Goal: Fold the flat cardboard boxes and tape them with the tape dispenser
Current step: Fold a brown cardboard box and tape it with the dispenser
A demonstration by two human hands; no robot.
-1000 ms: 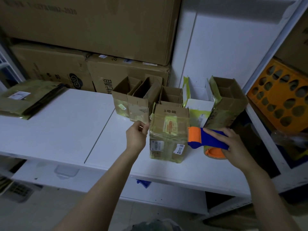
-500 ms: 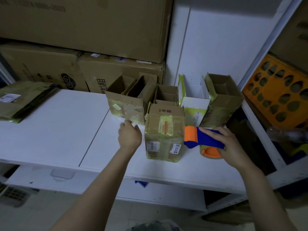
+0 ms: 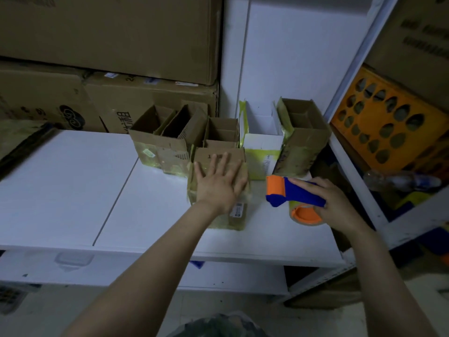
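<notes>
While the closed box (image 3: 220, 188) is pressed flat under the spread left hand (image 3: 218, 183), the tape dispenser (image 3: 295, 194) is gripped by the right hand (image 3: 332, 203) just beside its rt edge, roller end twd it.

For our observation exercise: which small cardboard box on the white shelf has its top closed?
The front box, the one under the flat left hand beside the tape dispenser. The boxes behind it all stand with open tops.
</notes>
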